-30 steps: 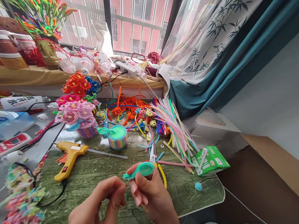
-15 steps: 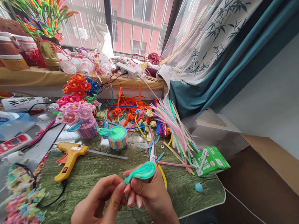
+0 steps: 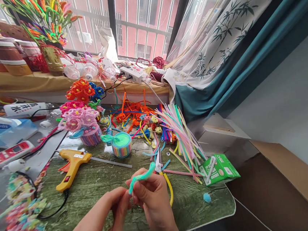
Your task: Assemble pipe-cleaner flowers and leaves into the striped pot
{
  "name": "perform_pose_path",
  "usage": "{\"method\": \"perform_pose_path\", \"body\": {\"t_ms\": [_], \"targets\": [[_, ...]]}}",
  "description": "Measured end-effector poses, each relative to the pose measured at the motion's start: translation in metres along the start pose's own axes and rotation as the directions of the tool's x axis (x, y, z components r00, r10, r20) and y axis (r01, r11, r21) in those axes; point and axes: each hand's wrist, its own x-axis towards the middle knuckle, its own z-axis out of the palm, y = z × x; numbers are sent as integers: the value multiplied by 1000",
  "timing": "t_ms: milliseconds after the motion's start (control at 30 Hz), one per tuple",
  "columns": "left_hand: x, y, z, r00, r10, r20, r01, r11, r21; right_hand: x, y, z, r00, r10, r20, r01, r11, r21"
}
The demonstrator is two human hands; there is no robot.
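While the right hand pinches a mint-green pipe cleaner between closed fingers just beside the scissors and the left hand seems to grip its lower end, bending looks like the step, and its curve looks to want firmer shaping next.

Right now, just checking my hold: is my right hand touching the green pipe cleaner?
Touching. The head view shows the right hand with its fingers pressed on the green pipe cleaner, no gap between them.

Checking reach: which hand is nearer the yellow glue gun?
Left hand: below and to the right of the yellow glue gun. Right hand: farther right, beyond the left hand.
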Motion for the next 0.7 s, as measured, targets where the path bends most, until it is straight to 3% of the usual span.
{"method": "perform_pose_path", "body": {"t_ms": [200, 433, 600, 700], "targets": [[0, -5, -3, 959, 282, -24, -265, 924, 275, -2, 3, 4, 1000, 17, 18, -17, 1000, 16], [-3, -18, -4, 854, 519, 43, -502, 799, 330, -4, -1, 1, 998, 23, 63, -18, 997, -80], [-7, -21, -5, 818, 575, 25, -544, 758, 360, -3, -2, -2, 995, -6, 97, 14, 997, -81], [-10, -17, -3, 828, 560, 13, -524, 765, 375, -3, -1, -2, 995, -36, 94, 45, 994, -96]]}}
